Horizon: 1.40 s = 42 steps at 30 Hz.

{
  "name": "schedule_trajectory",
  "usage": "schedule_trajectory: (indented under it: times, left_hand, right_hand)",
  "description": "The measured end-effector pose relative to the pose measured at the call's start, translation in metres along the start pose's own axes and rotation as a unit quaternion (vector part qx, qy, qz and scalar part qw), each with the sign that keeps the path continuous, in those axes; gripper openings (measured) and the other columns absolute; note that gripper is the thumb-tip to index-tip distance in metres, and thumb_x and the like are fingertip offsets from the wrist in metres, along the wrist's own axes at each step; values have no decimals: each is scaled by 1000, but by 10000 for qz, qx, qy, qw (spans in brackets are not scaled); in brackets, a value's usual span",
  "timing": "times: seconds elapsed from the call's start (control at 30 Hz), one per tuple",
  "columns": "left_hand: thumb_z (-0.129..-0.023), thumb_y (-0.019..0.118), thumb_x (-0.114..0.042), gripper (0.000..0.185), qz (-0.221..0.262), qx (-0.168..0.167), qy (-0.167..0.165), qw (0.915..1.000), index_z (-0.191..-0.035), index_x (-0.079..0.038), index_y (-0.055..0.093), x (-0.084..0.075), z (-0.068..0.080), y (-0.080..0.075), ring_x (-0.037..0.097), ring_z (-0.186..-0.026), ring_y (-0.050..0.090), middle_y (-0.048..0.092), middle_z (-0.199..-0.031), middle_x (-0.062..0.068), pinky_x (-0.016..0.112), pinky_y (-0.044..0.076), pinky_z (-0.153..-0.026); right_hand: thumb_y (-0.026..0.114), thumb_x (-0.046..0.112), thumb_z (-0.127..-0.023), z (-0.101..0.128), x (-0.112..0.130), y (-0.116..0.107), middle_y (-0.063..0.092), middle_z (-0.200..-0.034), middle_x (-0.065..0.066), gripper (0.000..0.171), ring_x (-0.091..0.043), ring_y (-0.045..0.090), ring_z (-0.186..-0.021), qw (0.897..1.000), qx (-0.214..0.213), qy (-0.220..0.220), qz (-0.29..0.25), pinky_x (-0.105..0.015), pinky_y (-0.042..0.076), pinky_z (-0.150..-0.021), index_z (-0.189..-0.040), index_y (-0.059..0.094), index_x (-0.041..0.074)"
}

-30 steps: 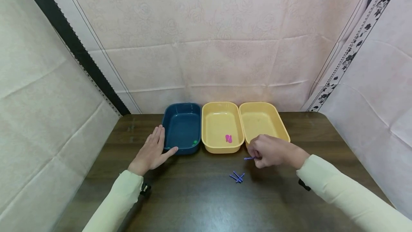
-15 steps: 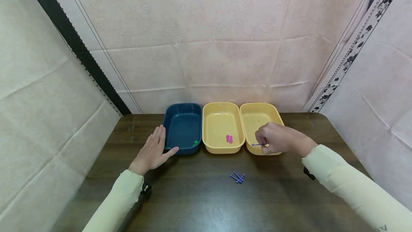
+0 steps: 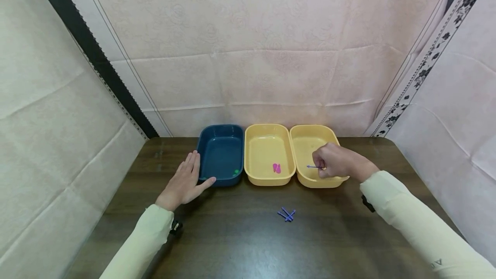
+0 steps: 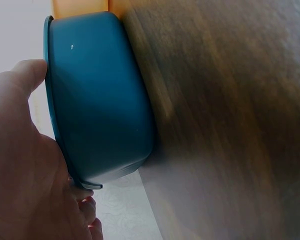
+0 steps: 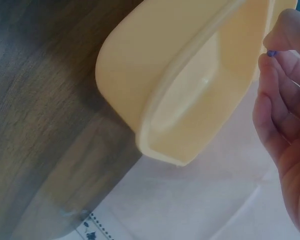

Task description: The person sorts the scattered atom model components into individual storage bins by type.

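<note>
My right hand (image 3: pixel 336 161) pinches a small purple stick (image 3: pixel 313 166) between thumb and fingertip, over the right yellow tray (image 3: pixel 313 130). In the right wrist view, only the stick's end (image 5: pixel 272 53) shows at the fingertips, beside the tray's rim. My left hand (image 3: pixel 182 184) lies with straight fingers along the left rim of the dark blue tray (image 3: pixel 221 158), thumb spread over its near corner. The left wrist view has the thumb (image 4: pixel 31 72) right at that rim. Several more purple sticks (image 3: pixel 286 214) lie crossed in a small pile on the table.
Between the blue and right trays stands the middle yellow tray (image 3: pixel 267 145), with pink pieces (image 3: pixel 277 168) in its near end. A small green piece (image 3: pixel 236 171) lies in the blue tray. Pale cloth (image 3: pixel 248 76) hangs behind the dark wooden table (image 3: pixel 232 236) and along both sides.
My right hand has moved away from me, from the near edge of the right yellow tray to above it, still pinching the stick. My left hand stays in place.
</note>
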State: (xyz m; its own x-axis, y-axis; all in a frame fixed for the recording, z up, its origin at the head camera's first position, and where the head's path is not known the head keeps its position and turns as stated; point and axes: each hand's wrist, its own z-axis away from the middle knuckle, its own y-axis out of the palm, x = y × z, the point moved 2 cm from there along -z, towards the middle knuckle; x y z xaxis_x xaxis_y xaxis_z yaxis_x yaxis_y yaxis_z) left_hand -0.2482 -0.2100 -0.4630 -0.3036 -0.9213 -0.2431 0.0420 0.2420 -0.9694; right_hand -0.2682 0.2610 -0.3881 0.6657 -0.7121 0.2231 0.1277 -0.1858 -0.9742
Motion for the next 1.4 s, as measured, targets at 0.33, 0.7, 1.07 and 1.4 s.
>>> schedule_trajectory:
  times: [0.33,0.7,1.07,1.4]
  left_hand:
    - [-100,41,-77,110,-2,23,1,10000,-168,4,7,1,1,3,46,-165,8,7,-178,22,61,18,-132]
    - [-101,43,-75,109,30,46,20,10000,-168,4,7,0,-1,1,45,-165,7,4,-178,21,61,16,-132]
    - [-101,41,-76,110,-4,73,-16,10000,-168,4,6,1,-1,0,46,-165,6,3,-178,22,61,15,-133]
    - [-101,42,-76,110,17,83,-33,10000,-168,3,6,0,0,2,45,-165,6,4,-178,21,60,15,-133]
  right_hand:
    - [78,3,-81,2,-19,5,61,-71,6,20,-5,51,-65,9986,-276,423,179,-24,46,-60,-73,65,17]
    - [81,6,-88,10,-8,-4,66,-83,-1,10,-15,59,-75,9955,-694,482,427,-33,53,-67,-88,72,10]
    - [81,5,-88,16,32,-8,75,-95,-6,11,-18,70,-85,9971,-672,-262,258,-34,62,-75,-99,78,5]
    - [83,6,-86,19,53,10,73,-89,-1,12,-13,69,-81,9951,-620,-722,250,-32,61,-73,-96,77,8]
